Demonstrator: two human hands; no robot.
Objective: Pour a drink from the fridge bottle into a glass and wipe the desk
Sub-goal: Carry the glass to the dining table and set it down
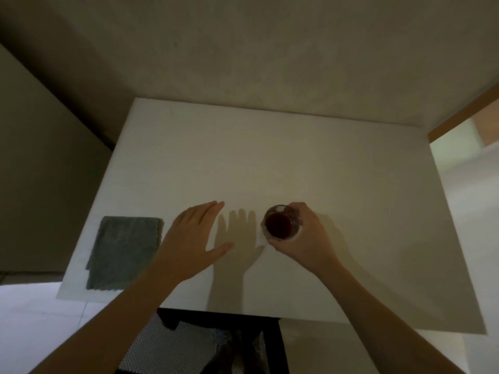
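Right hand [302,236] grips glass [280,224], dark drink inside; left hand [193,238] flat, open, empty. Keep glass upright; left takes cloth [124,252], lower left of table [270,157].

Legible text, labels, brands, numbers, signs: none readable on any surface or object in view.

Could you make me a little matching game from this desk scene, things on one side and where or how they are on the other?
Things:
1. cloth
2. glass
3. left hand
4. right hand

States:
A. wrapped around the glass
B. open, fingers spread, holding nothing
C. lying flat near the desk's left edge
D. holding dark liquid

Pairs: 1-C, 2-D, 3-B, 4-A
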